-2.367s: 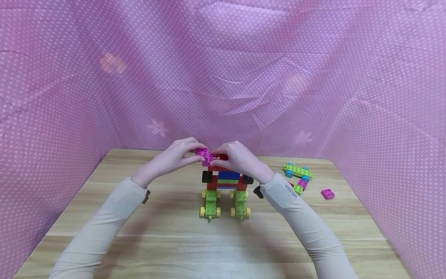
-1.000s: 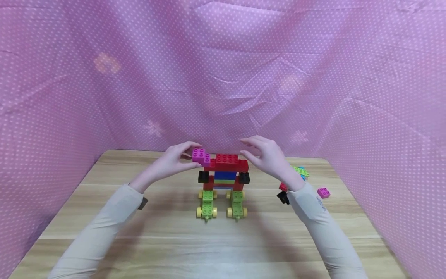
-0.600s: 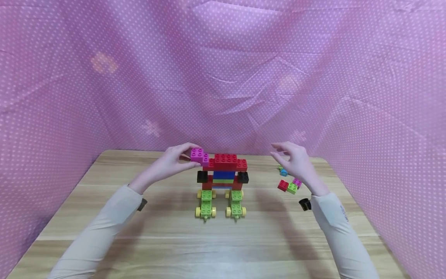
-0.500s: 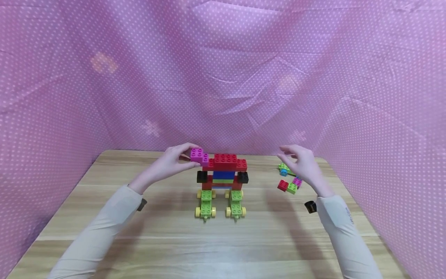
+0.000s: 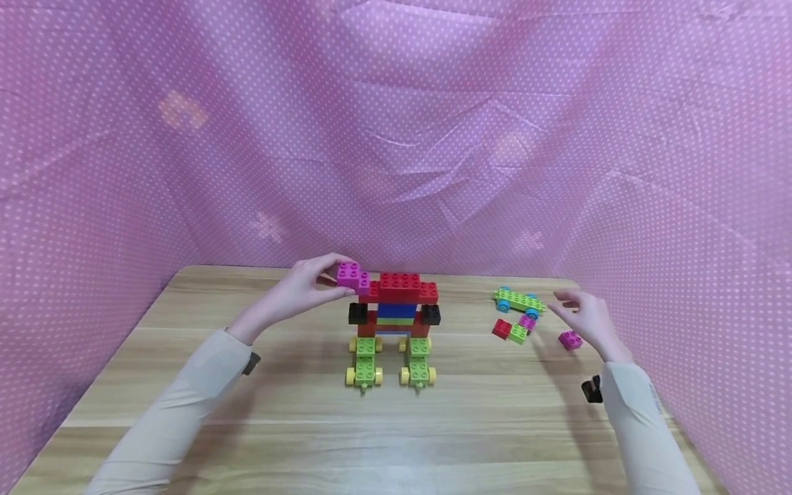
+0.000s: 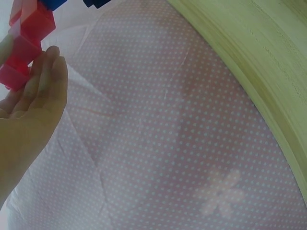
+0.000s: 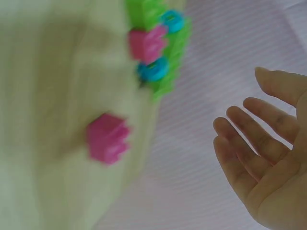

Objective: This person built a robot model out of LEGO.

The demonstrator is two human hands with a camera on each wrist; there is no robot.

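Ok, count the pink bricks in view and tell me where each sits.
3. One pink brick is gripped by the left hand atop the model; one lies in the loose cluster; one lies beside the right hand. Others may be hidden.

Pink brick (image 5: 353,277): studded, level, perched on left top corner of brick robot (image 5: 392,323), pinched by left hand (image 5: 307,285). Loose pink brick (image 5: 570,339): flat on worktop, just beside right hand (image 5: 588,320).

A: Head view: bright, even, diffuse light; soft shadows fall on the wooden table (image 5: 247,440) beneath the sleeves; the pink dotted cloth (image 5: 124,137) bows at the frame edges.

B: Right wrist view: motion-blurred, the loose pink brick (image 7: 108,139) smeared. Left wrist view: pale, slightly washed out.
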